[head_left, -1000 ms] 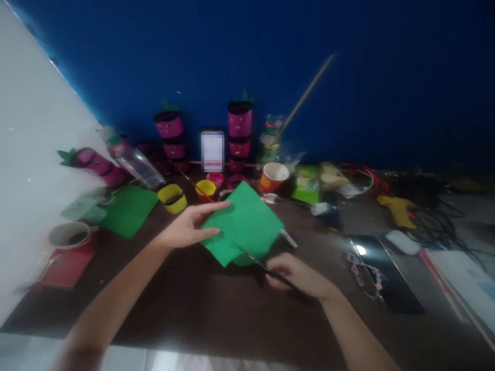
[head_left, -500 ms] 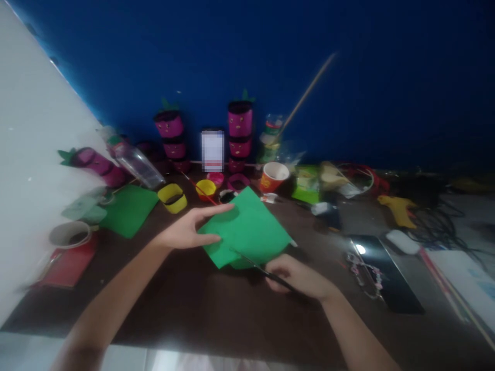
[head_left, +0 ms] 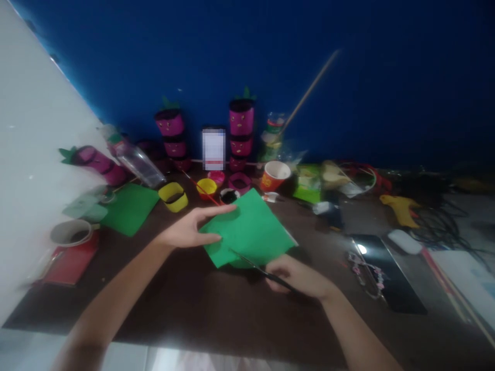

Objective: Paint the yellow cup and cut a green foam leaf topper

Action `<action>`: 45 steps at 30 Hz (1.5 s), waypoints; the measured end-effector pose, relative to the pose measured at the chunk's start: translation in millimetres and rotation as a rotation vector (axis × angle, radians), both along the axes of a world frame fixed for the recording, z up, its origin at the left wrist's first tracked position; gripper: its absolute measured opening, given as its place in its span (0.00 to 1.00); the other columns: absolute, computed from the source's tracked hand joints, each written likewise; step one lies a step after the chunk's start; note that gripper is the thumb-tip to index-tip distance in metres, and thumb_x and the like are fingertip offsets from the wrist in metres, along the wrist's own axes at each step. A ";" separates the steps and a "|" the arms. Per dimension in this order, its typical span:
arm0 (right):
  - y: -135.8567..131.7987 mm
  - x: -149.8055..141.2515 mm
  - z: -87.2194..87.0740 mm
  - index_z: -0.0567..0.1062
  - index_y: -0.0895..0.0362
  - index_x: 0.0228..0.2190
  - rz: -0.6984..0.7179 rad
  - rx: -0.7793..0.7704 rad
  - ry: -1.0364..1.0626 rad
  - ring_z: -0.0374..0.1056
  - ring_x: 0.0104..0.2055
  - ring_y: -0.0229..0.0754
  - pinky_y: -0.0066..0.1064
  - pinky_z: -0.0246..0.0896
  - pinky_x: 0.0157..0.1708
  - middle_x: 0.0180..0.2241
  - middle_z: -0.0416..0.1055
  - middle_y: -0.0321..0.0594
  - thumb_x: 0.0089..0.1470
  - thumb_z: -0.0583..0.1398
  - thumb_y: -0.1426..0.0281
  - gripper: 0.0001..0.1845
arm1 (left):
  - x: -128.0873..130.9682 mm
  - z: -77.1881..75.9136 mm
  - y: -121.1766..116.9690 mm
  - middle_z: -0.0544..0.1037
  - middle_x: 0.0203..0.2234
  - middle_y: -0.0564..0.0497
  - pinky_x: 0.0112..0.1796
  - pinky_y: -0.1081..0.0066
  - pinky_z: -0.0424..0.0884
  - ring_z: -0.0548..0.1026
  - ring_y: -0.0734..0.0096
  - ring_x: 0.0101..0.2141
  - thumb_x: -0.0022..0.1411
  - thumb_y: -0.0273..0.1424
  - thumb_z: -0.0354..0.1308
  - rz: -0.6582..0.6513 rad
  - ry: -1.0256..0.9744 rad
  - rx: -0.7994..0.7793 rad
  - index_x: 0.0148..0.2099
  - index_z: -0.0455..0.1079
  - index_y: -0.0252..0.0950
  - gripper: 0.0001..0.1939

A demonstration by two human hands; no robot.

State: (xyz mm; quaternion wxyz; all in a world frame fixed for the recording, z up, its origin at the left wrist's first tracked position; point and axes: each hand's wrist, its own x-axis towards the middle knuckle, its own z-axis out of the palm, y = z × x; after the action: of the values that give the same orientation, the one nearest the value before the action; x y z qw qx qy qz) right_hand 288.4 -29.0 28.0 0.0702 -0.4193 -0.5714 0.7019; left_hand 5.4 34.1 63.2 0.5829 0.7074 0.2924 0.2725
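A green sheet of paper or felt [head_left: 253, 226] is held up over the dark table by my left hand [head_left: 193, 226]. The thumb and forefinger lie on top of it at its left side, the other fingers hidden beneath. My right hand [head_left: 296, 275] grips a pair of dark scissors [head_left: 257, 266]. Their blades point up and left, with the tip over the sheet near its lower left edge. Blur hides whether the blades are parted. Behind the sheet stand a small cup of dark paint [head_left: 229, 196] and a yellow paint cup [head_left: 207, 188].
Purple face-decorated containers [head_left: 242, 123] stand by the blue wall. Another green sheet [head_left: 131, 208] and a yellow ring-shaped piece [head_left: 173, 197] lie left. A paper cup [head_left: 275, 176] is behind the sheet. To the right are a dark tablet or phone [head_left: 390, 273] and a yellow glue gun [head_left: 400, 208].
The view has shifted very slightly. Both hands keep their hold, and the scissors' tip has moved a touch left across the green sheet.
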 end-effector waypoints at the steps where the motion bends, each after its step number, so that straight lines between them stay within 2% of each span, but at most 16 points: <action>1: 0.2 0.0 -0.1 0.67 0.60 0.16 0.006 -0.002 -0.004 0.55 0.19 0.28 0.22 0.48 0.20 0.15 0.60 0.30 0.44 0.61 0.69 0.12 | 0.0 -0.2 0.2 0.64 0.59 0.45 0.50 0.63 0.69 0.68 0.56 0.55 0.55 0.26 0.61 -0.004 0.001 0.008 0.62 0.58 0.43 0.33; 7: 0.0 -1.2 0.5 0.67 0.60 0.16 0.015 -0.013 0.015 0.54 0.19 0.28 0.22 0.48 0.20 0.15 0.60 0.30 0.45 0.62 0.66 0.14 | -0.9 -1.6 1.4 0.63 0.60 0.44 0.54 0.61 0.65 0.65 0.56 0.57 0.55 0.25 0.61 -0.022 -0.003 0.074 0.62 0.58 0.41 0.34; 13: -1.1 -0.3 -1.0 0.68 0.60 0.17 0.011 -0.031 -0.001 0.55 0.19 0.29 0.22 0.50 0.20 0.16 0.61 0.30 0.44 0.63 0.62 0.16 | 0.0 -1.9 0.5 0.63 0.60 0.45 0.51 0.64 0.68 0.67 0.56 0.55 0.55 0.25 0.61 -0.033 0.002 0.050 0.62 0.58 0.42 0.33; 19: -1.8 0.0 -1.2 0.68 0.60 0.17 0.008 -0.033 0.004 0.55 0.19 0.29 0.21 0.50 0.20 0.16 0.61 0.30 0.45 0.63 0.62 0.15 | 0.8 -1.7 0.5 0.62 0.60 0.46 0.48 0.66 0.70 0.69 0.57 0.54 0.56 0.25 0.60 -0.050 -0.008 0.017 0.62 0.58 0.44 0.32; 23: -1.5 0.5 -2.5 0.69 0.60 0.18 0.015 -0.034 0.014 0.56 0.20 0.29 0.21 0.51 0.20 0.17 0.62 0.31 0.44 0.64 0.62 0.15 | 0.0 -2.2 0.9 0.63 0.60 0.47 0.52 0.66 0.67 0.65 0.58 0.57 0.55 0.25 0.61 -0.045 -0.017 0.032 0.62 0.59 0.44 0.32; 35: -1.5 -0.2 -1.4 0.70 0.61 0.18 0.019 -0.012 -0.009 0.57 0.19 0.29 0.21 0.50 0.19 0.16 0.63 0.32 0.44 0.62 0.65 0.13 | -0.2 -2.4 1.0 0.63 0.60 0.45 0.54 0.61 0.64 0.65 0.55 0.57 0.55 0.25 0.61 -0.032 0.007 0.056 0.62 0.59 0.42 0.33; 45: -1.3 -2.2 2.3 0.69 0.60 0.16 0.011 0.000 -0.011 0.56 0.19 0.29 0.22 0.49 0.20 0.15 0.62 0.30 0.43 0.62 0.68 0.11 | 0.5 -2.5 0.3 0.63 0.60 0.46 0.46 0.67 0.72 0.70 0.58 0.52 0.56 0.26 0.60 -0.024 0.007 -0.018 0.62 0.58 0.43 0.32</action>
State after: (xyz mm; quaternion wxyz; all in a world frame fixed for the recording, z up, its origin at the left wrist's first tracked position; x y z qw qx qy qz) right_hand 286.2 -30.3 30.3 0.0630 -0.4202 -0.5740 0.7000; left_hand 5.8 34.4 60.8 0.5913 0.7066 0.2886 0.2604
